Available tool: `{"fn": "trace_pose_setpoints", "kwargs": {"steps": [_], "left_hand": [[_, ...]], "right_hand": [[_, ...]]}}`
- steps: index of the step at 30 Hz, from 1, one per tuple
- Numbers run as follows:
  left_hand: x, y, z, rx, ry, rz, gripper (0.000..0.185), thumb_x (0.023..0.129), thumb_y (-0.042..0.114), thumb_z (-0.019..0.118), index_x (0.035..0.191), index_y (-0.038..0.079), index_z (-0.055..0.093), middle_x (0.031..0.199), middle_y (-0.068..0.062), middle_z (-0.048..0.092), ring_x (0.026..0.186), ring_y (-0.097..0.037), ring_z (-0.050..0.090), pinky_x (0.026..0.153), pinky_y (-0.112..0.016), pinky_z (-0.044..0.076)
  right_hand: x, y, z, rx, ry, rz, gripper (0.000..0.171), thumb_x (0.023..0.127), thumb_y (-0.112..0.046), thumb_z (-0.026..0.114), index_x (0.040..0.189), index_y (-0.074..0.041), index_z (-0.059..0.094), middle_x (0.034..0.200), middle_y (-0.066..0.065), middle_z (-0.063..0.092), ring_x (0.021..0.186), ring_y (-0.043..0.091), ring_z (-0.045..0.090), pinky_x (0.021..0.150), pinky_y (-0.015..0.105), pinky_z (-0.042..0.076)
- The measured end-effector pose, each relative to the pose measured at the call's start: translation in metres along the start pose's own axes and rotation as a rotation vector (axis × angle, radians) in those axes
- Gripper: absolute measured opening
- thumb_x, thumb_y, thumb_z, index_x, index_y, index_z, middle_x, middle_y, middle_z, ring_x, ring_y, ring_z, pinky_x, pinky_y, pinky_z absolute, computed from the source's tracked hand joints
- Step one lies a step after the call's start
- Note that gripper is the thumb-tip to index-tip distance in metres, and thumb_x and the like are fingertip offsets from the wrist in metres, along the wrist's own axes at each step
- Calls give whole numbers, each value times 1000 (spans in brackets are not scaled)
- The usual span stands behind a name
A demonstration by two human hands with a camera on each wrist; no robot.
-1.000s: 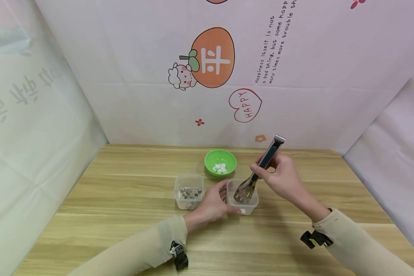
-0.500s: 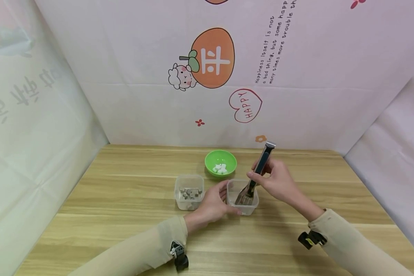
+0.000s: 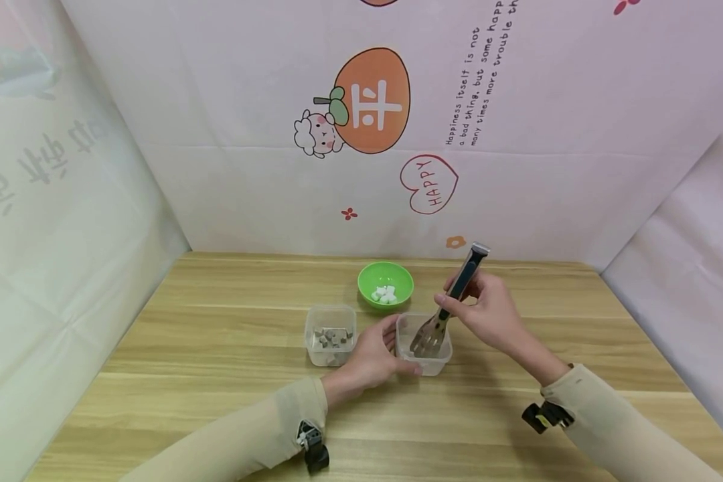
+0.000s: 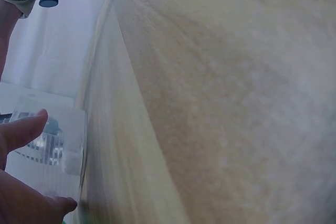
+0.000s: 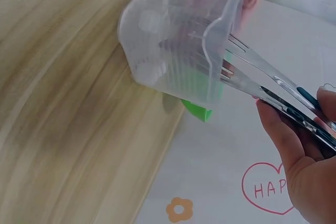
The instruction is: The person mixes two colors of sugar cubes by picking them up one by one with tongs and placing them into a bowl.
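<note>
My left hand (image 3: 370,358) holds a small clear plastic container (image 3: 436,367) by its left side, with the thumb across the front. Steel tongs (image 3: 465,276) with dark grips slant down into this container; my right hand (image 3: 489,313) grips them around the handle. In the right wrist view the two arms of the tongs (image 5: 262,74) stand apart, with their slotted ends inside the container. Several white pieces (image 5: 151,20) show through its wall near the bottom. Whether the tips touch a piece is unclear.
Behind stands a green bowl (image 3: 370,271) with several white pieces (image 3: 385,294) in it. Left of my left hand is a second clear container (image 3: 309,328) holding grey-brown chunks (image 3: 330,337). A printed white cloth (image 3: 247,201) rises behind the wooden table (image 3: 217,375).
The tongs dipped and swung left in the container, then came slightly back up to the right and turned. My left hand and the container have stayed in place.
</note>
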State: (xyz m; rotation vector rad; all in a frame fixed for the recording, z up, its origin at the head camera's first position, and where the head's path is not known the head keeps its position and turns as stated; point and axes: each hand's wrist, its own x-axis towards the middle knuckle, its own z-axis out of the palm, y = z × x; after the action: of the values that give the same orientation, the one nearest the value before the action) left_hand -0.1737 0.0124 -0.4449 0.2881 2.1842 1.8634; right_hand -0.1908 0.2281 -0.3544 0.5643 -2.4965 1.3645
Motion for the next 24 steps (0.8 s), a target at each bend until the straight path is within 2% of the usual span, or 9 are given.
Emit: {"fn": "trace_pose_setpoints", "kwargs": {"steps": [7,17,24], "left_hand": [[-1,2,0,-4,-1,11,104,68,-5,96,157,3,44,157,-14,51,145,-31,47,122,-38,39],[0,1,0,2,1,8,105,68,-4,96,158,2,43,157,-13,51,145,-31,47,121,-37,40],[0,0,0,2,-1,-2,105,68,-3,97,158,3,43,158,-13,50,145,-31,47,122,-38,39]], "right_hand": [[-4,4,7,25,-32,-3,16,91,-7,84,96,-3,69,84,5,71,76,20,69,60,28,56],[-4,9,12,33,27,-32,14,91,-2,82,93,-2,68,84,7,71,74,19,70,58,25,57],[-5,10,12,33,25,-41,15,90,-3,83,92,-2,68,83,6,71,73,18,69,58,25,56]]}}
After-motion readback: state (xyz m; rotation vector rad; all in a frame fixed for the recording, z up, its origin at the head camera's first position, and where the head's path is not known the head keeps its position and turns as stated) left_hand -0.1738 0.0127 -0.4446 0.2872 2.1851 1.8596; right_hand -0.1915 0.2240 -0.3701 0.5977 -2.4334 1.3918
